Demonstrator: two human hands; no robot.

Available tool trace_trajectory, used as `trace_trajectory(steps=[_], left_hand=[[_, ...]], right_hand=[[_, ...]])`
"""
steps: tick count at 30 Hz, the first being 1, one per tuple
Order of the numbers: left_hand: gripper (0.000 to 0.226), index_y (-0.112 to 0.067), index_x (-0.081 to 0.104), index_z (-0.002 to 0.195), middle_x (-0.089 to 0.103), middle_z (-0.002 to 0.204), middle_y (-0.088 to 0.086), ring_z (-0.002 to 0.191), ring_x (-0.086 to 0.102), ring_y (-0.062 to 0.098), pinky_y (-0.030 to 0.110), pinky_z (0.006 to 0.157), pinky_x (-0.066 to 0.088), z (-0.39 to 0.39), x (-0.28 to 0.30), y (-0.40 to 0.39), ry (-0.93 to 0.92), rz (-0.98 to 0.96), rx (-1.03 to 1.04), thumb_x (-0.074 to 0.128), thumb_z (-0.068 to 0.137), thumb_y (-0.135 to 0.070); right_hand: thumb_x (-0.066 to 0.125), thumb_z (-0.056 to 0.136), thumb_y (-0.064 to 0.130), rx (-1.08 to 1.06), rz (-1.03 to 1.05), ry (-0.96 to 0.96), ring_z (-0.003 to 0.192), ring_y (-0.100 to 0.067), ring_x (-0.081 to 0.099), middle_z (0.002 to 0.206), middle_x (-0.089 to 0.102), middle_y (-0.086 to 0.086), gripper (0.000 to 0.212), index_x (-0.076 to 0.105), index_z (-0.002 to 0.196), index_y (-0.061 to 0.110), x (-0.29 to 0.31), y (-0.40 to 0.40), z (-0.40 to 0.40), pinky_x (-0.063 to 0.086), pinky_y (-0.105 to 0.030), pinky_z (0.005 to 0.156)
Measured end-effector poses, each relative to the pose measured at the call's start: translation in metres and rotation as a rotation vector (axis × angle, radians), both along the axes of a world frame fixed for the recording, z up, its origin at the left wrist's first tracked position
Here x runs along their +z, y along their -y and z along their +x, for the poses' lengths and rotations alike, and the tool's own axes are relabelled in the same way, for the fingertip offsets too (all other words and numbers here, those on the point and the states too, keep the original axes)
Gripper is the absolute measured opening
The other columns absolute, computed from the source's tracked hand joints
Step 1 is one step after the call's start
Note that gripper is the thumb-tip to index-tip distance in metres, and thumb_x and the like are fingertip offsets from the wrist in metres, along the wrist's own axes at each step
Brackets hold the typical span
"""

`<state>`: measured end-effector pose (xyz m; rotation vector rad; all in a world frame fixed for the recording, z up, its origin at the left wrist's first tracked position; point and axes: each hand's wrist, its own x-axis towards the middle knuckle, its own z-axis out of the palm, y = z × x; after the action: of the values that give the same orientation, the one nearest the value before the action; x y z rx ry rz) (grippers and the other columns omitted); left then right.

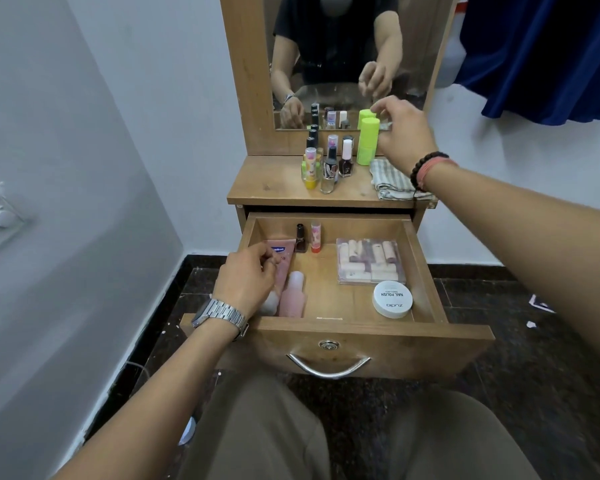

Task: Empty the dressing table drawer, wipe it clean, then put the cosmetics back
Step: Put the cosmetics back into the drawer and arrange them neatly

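The wooden drawer (426, 268) is pulled open. Inside lie a pink tube (286, 263), a pink bottle (293, 296), a dark nail polish bottle (300, 237), a small red-based stick (315, 241), a clear box of tubes (371, 261) and a white round jar (392, 299). My left hand (246, 282) is in the drawer's left side, fingers curled on the pink tube. My right hand (406, 133) is up at the table top, fingers loosely curved beside the cap of a lime green container (367, 140); contact is unclear. A striped cloth (392, 180) lies folded under that wrist.
Several nail polish bottles (329, 164) and a yellow stick (310, 169) stand on the table top (267, 188) before the mirror (326, 64). A white wall is close on the left, a blue curtain (541, 53) hangs at the right. My knees sit under the drawer handle (328, 367).
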<state>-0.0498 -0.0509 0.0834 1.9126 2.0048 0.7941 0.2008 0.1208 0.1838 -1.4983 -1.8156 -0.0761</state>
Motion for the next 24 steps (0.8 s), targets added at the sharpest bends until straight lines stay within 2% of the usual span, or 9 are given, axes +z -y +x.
trace_trajectory(steps=[5, 10, 13, 16, 24], left_hand=[[0.013, -0.023, 0.066, 0.096, 0.070, 0.090, -0.002, 0.078, 0.063, 0.022, 0.030, 0.067, 0.048, -0.001, -0.002, -0.001, -0.020, 0.021, 0.000, 0.054, 0.091, -0.020], [0.012, -0.023, 0.066, 0.096, 0.072, 0.088, -0.001, 0.075, 0.065, 0.020, 0.027, 0.065, 0.047, -0.003, -0.005, -0.004, -0.013, 0.036, -0.022, 0.055, 0.092, -0.023], [0.012, -0.022, 0.067, 0.095, 0.071, 0.088, 0.000, 0.077, 0.064, 0.020, 0.027, 0.064, 0.045, -0.003, -0.006, -0.005, -0.020, 0.051, -0.031, 0.056, 0.091, -0.023], [0.012, -0.022, 0.066, 0.095, 0.071, 0.089, -0.001, 0.078, 0.064, 0.020, 0.028, 0.065, 0.047, -0.004, -0.007, -0.005, -0.019, 0.055, -0.035, 0.055, 0.091, -0.023], [0.011, -0.023, 0.066, 0.094, 0.071, 0.086, 0.003, 0.081, 0.064, 0.026, 0.035, 0.069, 0.051, -0.005, -0.008, -0.006, -0.039, 0.038, -0.027, 0.056, 0.090, -0.025]], right_hand=[[0.057, 0.085, -0.001, 0.016, -0.149, 0.302, 0.120, -0.033, 0.052, 0.135, 0.052, -0.011, 0.056, 0.049, 0.135, 0.022, 0.012, -0.031, 0.001, 0.043, -0.041, 0.095], [0.058, 0.084, -0.001, -0.002, -0.231, 0.471, 0.116, -0.039, 0.052, 0.133, 0.051, -0.012, 0.055, 0.051, 0.133, 0.023, 0.011, -0.052, -0.009, 0.047, -0.052, 0.094], [0.062, 0.083, -0.001, -0.019, -0.221, 0.461, 0.114, -0.039, 0.053, 0.128, 0.053, -0.016, 0.047, 0.056, 0.125, 0.017, 0.010, -0.058, -0.008, 0.047, -0.048, 0.092], [0.064, 0.083, -0.002, -0.037, -0.194, 0.429, 0.111, -0.039, 0.053, 0.121, 0.056, -0.021, 0.043, 0.052, 0.121, 0.010, 0.009, -0.060, -0.004, 0.044, -0.044, 0.088], [0.070, 0.082, 0.010, -0.069, -0.179, 0.251, 0.112, -0.038, 0.053, 0.124, 0.052, -0.016, 0.038, 0.050, 0.114, 0.012, 0.004, -0.037, 0.008, 0.041, -0.041, 0.088]])
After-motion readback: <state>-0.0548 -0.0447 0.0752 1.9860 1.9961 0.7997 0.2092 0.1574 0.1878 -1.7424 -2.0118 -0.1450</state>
